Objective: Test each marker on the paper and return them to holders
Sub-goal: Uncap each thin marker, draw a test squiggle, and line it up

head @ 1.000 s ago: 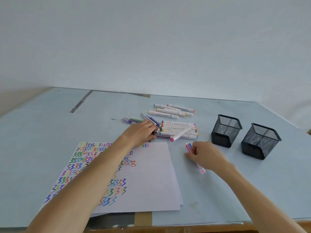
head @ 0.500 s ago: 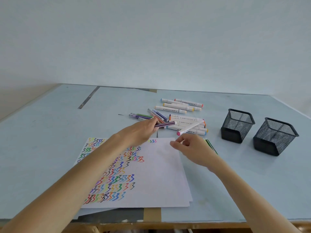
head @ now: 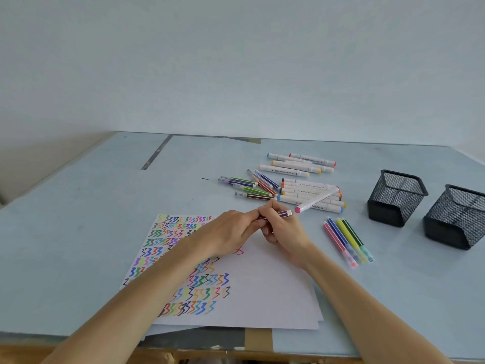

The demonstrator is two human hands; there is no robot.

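Note:
A thin purple striped marker (head: pixel 282 214) is held over the top edge of the white paper (head: pixel 265 292), which is covered on its left with coloured zigzags. My left hand (head: pixel 231 232) pinches the marker's left end and my right hand (head: pixel 280 227) grips its middle; the two hands touch. Its cap end sticks out to the right. Several thin markers (head: pixel 249 186) and thick white markers (head: pixel 309 195) lie in a pile behind the hands. Several thin markers (head: pixel 346 239) lie side by side to the right. Two black mesh holders (head: pixel 396 198) (head: pixel 456 216) stand at the right.
The paper sheets lie near the table's front edge (head: pixel 288 349). A wall rises behind the table. Bare tabletop (head: pixel 91 219) stretches to the left of the paper and in front of the holders.
My left hand lifted the purple marker from the pile and brought it over the paper. My right hand left the thin markers lying on the table and came over to grip it.

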